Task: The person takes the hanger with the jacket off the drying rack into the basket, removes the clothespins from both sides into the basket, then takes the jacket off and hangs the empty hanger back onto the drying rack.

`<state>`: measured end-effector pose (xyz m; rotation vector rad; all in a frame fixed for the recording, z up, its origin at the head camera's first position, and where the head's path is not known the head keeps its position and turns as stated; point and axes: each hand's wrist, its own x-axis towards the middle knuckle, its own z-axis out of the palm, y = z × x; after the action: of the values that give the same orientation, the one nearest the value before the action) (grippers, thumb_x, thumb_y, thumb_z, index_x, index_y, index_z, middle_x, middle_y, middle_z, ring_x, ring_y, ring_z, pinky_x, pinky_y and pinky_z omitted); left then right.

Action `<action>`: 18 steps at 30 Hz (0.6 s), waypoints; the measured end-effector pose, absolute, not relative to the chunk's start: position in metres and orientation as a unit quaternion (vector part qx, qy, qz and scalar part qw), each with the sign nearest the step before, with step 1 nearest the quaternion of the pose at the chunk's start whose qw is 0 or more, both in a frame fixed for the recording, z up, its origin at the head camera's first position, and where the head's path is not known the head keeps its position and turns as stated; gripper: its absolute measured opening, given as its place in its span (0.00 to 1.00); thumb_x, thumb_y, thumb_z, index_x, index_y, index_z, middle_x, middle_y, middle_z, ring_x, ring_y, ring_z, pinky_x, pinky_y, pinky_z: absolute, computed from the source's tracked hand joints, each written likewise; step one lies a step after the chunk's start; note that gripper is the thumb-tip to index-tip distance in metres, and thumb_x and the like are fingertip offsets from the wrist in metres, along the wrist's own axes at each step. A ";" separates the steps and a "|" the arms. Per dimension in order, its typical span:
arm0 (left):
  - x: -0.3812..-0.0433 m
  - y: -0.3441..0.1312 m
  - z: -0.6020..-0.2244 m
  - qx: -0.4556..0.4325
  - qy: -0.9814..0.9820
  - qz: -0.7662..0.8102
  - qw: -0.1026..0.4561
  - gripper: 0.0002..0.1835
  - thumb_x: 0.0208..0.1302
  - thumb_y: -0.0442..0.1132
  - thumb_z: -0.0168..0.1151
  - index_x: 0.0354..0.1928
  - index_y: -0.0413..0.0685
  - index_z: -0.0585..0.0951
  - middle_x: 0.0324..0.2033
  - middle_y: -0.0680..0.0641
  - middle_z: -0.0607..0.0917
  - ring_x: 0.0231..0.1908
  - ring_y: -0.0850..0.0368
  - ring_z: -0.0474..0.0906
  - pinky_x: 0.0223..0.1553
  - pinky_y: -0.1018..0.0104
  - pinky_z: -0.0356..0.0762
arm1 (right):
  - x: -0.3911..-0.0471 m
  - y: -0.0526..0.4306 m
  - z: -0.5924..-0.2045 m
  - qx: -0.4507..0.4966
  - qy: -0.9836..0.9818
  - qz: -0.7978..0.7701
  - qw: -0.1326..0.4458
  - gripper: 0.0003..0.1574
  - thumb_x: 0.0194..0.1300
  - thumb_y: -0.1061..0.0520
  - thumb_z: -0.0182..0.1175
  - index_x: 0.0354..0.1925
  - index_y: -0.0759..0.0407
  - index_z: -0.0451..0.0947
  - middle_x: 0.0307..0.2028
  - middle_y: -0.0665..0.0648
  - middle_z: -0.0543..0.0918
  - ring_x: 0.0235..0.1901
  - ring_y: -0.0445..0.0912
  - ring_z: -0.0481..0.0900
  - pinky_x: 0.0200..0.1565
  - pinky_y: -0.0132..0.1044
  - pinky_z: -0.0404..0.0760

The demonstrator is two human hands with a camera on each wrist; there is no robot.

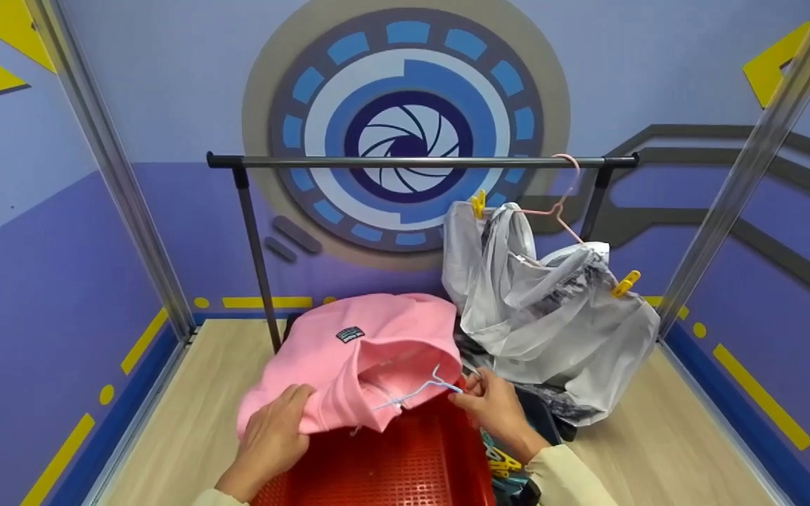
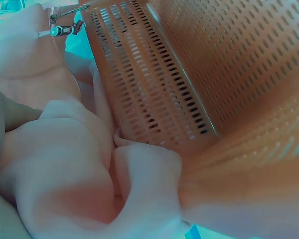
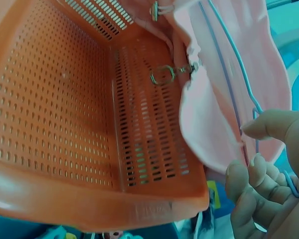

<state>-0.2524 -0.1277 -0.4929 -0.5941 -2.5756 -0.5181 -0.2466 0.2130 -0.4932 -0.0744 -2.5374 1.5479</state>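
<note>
A pink sweatshirt point(image 1: 384, 320) with a small dark label lies over the back of a red basket point(image 1: 387, 464), its neck opening towards me. My left hand point(image 1: 275, 432) grips the cloth at the lower left; folds hide part of its fingers in the left wrist view. Inside the neck opening is a light blue wire clothes hanger point(image 1: 415, 390), partly covered by the pink cloth. My right hand point(image 1: 496, 407) holds the hanger near its hook, at the right of the opening. A metal ring pull point(image 3: 163, 74) hangs from the garment's edge in the right wrist view.
A dark rail point(image 1: 391, 162) spans the back. From it hangs a pink hanger point(image 1: 557, 209) with a grey-white garment point(image 1: 553, 316), held by yellow clips point(image 1: 626, 283). Several loose clips point(image 1: 502, 462) lie right of the basket, beside my right forearm. Metal posts point(image 1: 113, 161) stand at the sides.
</note>
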 end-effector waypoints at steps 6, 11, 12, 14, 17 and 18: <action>-0.254 -0.136 -0.497 -0.241 -0.929 -0.184 0.211 0.28 0.30 0.22 0.61 0.41 0.53 0.76 0.33 0.57 0.77 0.29 0.58 0.76 0.27 0.62 0.72 | -0.254 0.224 -0.497 -0.023 -0.860 0.505 0.073 0.23 0.50 0.55 0.71 0.32 0.65 0.68 0.19 0.51 0.67 0.12 0.41 0.66 0.16 0.32 0.68; -0.253 -0.141 -0.499 -0.243 -0.934 -0.189 0.180 0.27 0.34 0.23 0.61 0.41 0.53 0.75 0.33 0.56 0.77 0.30 0.58 0.75 0.29 0.62 0.71 | -0.256 0.229 -0.496 -0.031 -0.858 0.511 0.049 0.23 0.51 0.55 0.70 0.32 0.66 0.67 0.19 0.51 0.66 0.11 0.41 0.64 0.15 0.32 0.66; -0.253 -0.142 -0.498 -0.241 -0.936 -0.191 0.172 0.26 0.35 0.24 0.61 0.41 0.53 0.75 0.33 0.56 0.77 0.30 0.58 0.75 0.29 0.62 0.71 | -0.256 0.229 -0.496 -0.036 -0.857 0.512 0.046 0.23 0.52 0.55 0.70 0.31 0.65 0.67 0.18 0.51 0.66 0.11 0.42 0.64 0.15 0.32 0.66; -0.253 -0.142 -0.496 -0.237 -0.938 -0.196 0.159 0.25 0.37 0.24 0.61 0.41 0.54 0.75 0.34 0.57 0.77 0.30 0.59 0.74 0.31 0.62 0.72 | -0.256 0.228 -0.497 -0.045 -0.860 0.506 0.045 0.21 0.52 0.55 0.70 0.30 0.64 0.67 0.17 0.51 0.66 0.10 0.42 0.64 0.15 0.32 0.67; -0.252 -0.139 -0.493 -0.236 -0.940 -0.197 0.150 0.24 0.41 0.25 0.62 0.42 0.55 0.75 0.34 0.58 0.77 0.31 0.61 0.74 0.31 0.63 0.72 | -0.255 0.224 -0.496 -0.059 -0.883 0.462 0.062 0.19 0.52 0.53 0.69 0.25 0.59 0.68 0.14 0.50 0.67 0.10 0.41 0.65 0.16 0.33 0.67; -0.251 -0.138 -0.492 -0.236 -0.940 -0.195 0.152 0.24 0.41 0.25 0.62 0.42 0.56 0.75 0.34 0.59 0.76 0.31 0.61 0.74 0.32 0.63 0.72 | -0.255 0.222 -0.495 -0.064 -0.893 0.439 0.069 0.19 0.51 0.51 0.69 0.24 0.58 0.69 0.13 0.49 0.68 0.10 0.41 0.66 0.16 0.34 0.67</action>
<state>-0.2514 -0.1380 -0.4922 -0.6786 -2.6971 -0.5602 -0.2554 0.2225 -0.4954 -0.1920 -2.6890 1.3224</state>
